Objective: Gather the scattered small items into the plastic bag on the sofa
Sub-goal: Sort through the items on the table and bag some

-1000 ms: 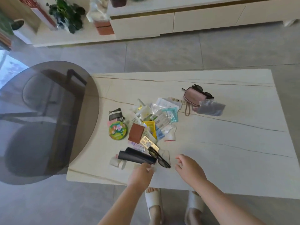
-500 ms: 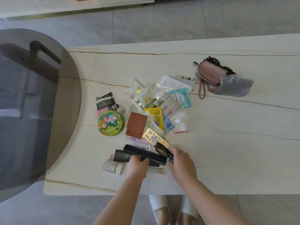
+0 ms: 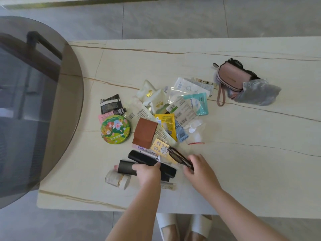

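Table point(image 3: 243, 171), left hand point(image 3: 147, 173) gripping case point(image 3: 126, 166)

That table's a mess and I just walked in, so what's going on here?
A person is standing at the table, sorting through a pile of small items. The left hand grips a black case, and the right hand holds dark glasses beside it. Sachets, a green tin and a brown pouch lie scattered beyond the hands. A pink purse sits apart against a grey plastic bag. No sofa is in view.
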